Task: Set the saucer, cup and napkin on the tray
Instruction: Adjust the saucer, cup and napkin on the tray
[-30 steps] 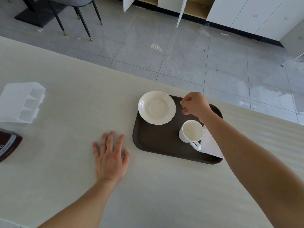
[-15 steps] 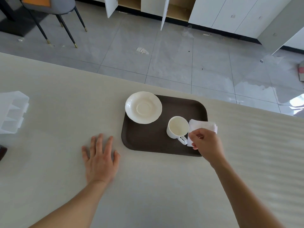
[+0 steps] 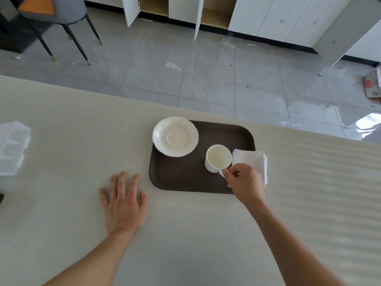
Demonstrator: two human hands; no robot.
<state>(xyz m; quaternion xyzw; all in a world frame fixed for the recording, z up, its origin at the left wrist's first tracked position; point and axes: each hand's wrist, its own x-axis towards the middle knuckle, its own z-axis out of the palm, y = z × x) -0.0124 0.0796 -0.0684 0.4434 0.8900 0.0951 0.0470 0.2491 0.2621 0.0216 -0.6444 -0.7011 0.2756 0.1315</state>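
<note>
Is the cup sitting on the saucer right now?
No, the cup stands directly on the tray, apart from the empty saucer.

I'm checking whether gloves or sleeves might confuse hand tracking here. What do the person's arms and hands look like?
Both are bare. The left hand and right hand wear no gloves, and no rings, watch or bands are visible. The forearms show no sleeves as far as the picture's lower edge. No markings or cables can be seen on them.

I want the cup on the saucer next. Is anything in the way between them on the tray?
Nothing visible. Only bare tray lies between the cup and the empty saucer. The napkin sits on the cup's far side, and the right hand pinches the handle.
</note>
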